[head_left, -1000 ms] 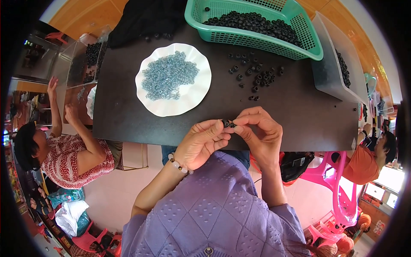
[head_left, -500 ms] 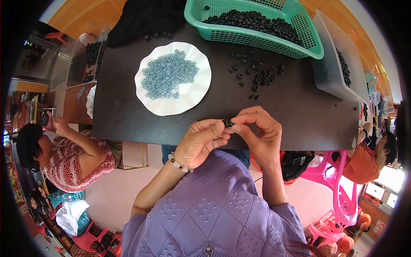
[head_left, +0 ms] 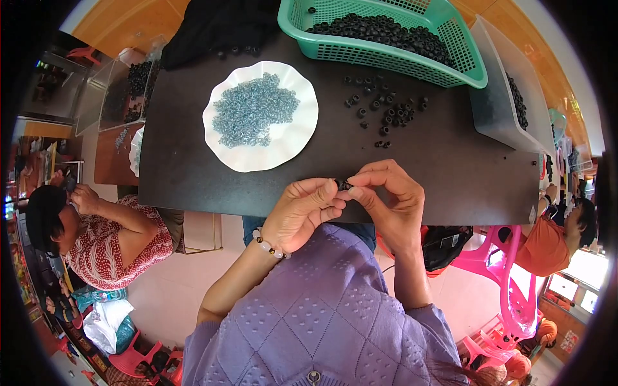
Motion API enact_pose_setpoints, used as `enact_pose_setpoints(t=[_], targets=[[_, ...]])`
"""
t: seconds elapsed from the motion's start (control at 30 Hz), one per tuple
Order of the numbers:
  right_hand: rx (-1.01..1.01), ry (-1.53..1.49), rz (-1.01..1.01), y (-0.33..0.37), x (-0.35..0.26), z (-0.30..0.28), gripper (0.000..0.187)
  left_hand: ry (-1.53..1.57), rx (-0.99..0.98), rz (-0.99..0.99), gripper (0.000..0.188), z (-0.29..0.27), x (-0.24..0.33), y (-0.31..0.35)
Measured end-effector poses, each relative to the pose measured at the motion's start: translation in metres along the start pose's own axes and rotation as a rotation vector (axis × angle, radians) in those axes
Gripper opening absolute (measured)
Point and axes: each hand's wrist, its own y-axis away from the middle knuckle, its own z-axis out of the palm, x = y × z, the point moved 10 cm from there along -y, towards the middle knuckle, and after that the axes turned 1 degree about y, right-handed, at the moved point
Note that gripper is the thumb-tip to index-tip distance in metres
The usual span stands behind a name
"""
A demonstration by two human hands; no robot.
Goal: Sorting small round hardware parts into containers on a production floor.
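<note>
The change is small and sits at the fingertips. A second ago a gap showed in the dark work between the two hands; now it reads as one compact black bead-like piece (head_left: 342, 184), held just above the near edge of the dark surface (head_left: 463, 174). The left hand (head_left: 302, 212) has thumb and forefinger pinched on one end of it, and the right hand (head_left: 394, 199) pinches the other — the tips nearly meet, so whether it is one part or two pressed together cannot be told.

Neither wrist has travelled noticeably, which suggests close, fine adjustment rather than fetching. The loose black beads (head_left: 398, 118) beyond the right hand lie much as they did, as do the clear bluish beads (head_left: 254, 106) on the scalloped white plate (head_left: 299, 138) and the stock in the green plastic basket (head_left: 360, 56).

The bigger motion is elsewhere: the co-worker in the patterned red top (head_left: 109, 244) has drawn both hands in toward the head — well apart from this work, and seemingly without bearing on it.
</note>
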Motion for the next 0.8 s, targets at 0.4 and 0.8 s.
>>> enact_pose_setpoints(t=[0.4, 0.8], targets=[[-0.186, -0.16, 0.097, -0.002, 0.011, 0.01, 0.02, -0.333, -0.041, 0.107, 0.019, 0.008, 0.022, 0.004], [-0.466, -0.582, 0.096, 0.002, 0.007, 0.041, 0.034, -0.419, -0.106, 0.19, 0.027, 0.026, 0.029, 0.013]])
